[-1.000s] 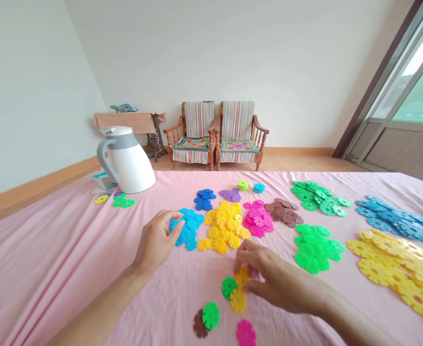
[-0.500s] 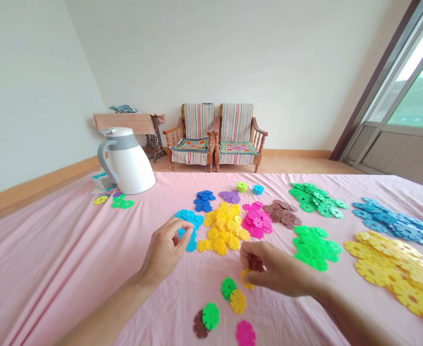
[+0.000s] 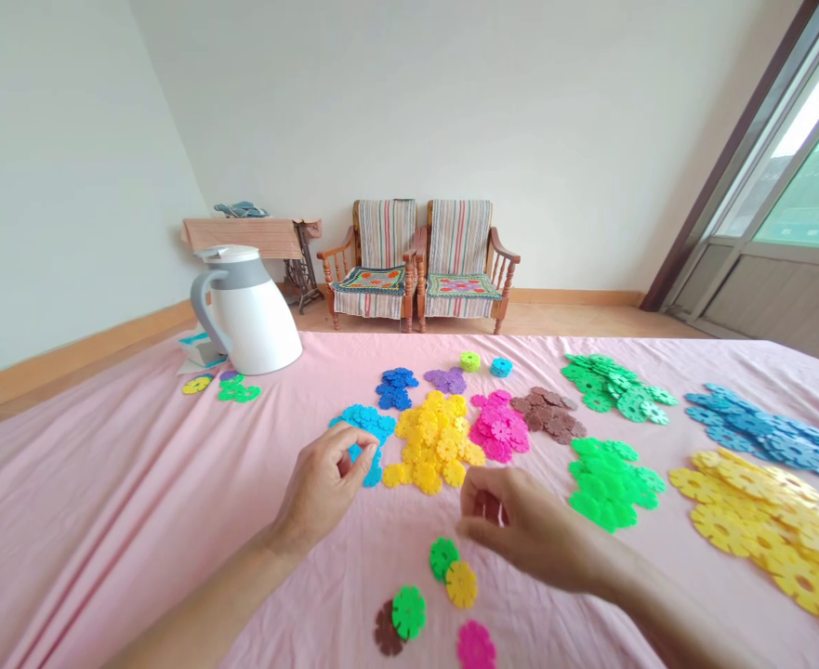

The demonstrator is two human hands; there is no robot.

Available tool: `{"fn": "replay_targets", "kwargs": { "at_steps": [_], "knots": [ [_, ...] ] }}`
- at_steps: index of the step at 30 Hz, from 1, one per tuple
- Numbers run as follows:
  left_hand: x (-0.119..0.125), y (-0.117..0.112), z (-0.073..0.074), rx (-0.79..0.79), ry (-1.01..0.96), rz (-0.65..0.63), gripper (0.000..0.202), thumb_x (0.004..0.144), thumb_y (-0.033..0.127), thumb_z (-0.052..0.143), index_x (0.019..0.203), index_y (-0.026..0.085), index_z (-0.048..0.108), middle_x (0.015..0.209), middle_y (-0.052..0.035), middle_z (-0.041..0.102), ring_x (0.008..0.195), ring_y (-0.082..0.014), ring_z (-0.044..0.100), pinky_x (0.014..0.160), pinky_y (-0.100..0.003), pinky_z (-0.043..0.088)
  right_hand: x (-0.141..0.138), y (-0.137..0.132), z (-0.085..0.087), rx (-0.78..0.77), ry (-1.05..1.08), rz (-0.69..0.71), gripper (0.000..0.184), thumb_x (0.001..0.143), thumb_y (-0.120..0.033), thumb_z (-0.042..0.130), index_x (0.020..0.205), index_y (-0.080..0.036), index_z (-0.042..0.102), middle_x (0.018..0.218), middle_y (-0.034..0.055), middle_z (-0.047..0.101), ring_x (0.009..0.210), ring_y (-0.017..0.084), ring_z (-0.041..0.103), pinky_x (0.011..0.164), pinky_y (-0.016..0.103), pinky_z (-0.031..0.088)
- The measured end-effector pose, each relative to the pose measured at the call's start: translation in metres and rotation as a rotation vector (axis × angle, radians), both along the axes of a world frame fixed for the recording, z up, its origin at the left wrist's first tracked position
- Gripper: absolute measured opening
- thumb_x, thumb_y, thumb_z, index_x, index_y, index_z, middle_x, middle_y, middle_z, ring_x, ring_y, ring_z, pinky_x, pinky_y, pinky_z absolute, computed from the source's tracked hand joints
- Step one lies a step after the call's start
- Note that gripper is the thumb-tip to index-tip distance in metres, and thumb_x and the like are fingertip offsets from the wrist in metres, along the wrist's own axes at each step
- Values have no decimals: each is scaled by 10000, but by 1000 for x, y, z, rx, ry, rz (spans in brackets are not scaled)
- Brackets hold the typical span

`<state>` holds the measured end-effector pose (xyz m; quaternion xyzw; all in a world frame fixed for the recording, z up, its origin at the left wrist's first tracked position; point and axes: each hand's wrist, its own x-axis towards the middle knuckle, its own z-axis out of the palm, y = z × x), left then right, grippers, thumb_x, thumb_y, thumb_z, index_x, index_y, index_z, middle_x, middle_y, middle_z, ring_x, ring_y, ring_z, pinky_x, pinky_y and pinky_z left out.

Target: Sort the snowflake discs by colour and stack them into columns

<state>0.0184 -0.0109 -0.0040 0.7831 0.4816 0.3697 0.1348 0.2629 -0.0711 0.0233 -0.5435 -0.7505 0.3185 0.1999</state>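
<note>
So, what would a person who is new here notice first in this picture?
First, the bright plastic flower discs sorted by colour on the pink cloth, above all the yellow pile in the middle. Nearer the camera are the left hand and right hand, fingers curled. A white jug stands at the far left.

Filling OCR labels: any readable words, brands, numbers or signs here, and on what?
None readable.
White jug: no brand mark visible.
Small box behind it: any print too small to tell.
Plastic flower discs and pink cloth: no writing.
</note>
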Motion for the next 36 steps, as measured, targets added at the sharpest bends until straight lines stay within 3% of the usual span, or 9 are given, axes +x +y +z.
{"fn": "replay_targets", "kwargs": {
  "at_steps": [6,13,16,19,22,25,27,30,36],
  "knots": [
    [-1,1,-2,1,-3,3,142,864,272,511,818,187,615,756,27,589,519,-80,460,541,-210,367,-12,-23,2,-56,-143,91,157,617,-168,619,696,-196,486,728,-29,553,650,108,443,547,225,288],
    [-1,1,-2,-33,11,-23,158,863,270,500,808,179,617,758,17,583,527,-82,457,541,-212,364,5,-1,-7,-213,86,92,127,641,-137,581,652,-196,469,592,-68,456,533,74,406,459,196,280],
    [1,-3,1,-115,42,-128,170,850,272,513,759,165,608,706,17,548,539,-86,445,530,-206,356,5,12,-11,-149,365,-60,94,723,-177,551,718,-197,459,607,-56,499,540,83,496,486,199,351],
    [3,-8,7,-314,121,-376,153,795,279,589,702,158,588,662,30,509,544,-83,429,500,-191,337,1,15,-12,-79,505,-144,58,798,-241,513,790,-187,493,651,-31,548,581,106,567,529,219,410],
    [6,-16,16,-458,220,-616,201,692,330,709,731,166,599,654,46,514,552,-83,428,492,-190,319,-4,6,-8,-33,308,-28,57,774,-180,533,730,-179,569,611,-34,546,567,97,532,532,212,387],
    [9,-25,24,-445,257,-726,312,606,365,773,814,190,621,703,40,569,618,-110,482,548,-209,354,-10,-8,-2,-17,124,145,183,702,-88,556,813,-198,651,749,-13,590,643,100,530,582,211,387],
    [12,-30,26,-405,258,-768,320,597,344,779,845,206,633,801,20,617,729,-145,538,643,-234,397,-13,-14,1,11,62,222,287,673,-54,553,885,-216,657,845,0,582,700,107,530,626,217,393],
    [15,-35,27,-383,271,-791,274,634,294,754,877,223,652,913,-3,638,846,-182,563,737,-264,417,-14,-17,1,31,22,276,285,677,-45,536,892,-206,634,885,10,560,743,116,518,652,220,388],
    [19,-41,29,-439,239,-768,210,627,200,739,816,219,650,809,20,621,756,-154,557,693,-245,422,-14,-15,-5,19,-3,206,232,640,-55,544,832,-187,539,815,-17,562,713,109,487,620,213,351]
  ]
}}
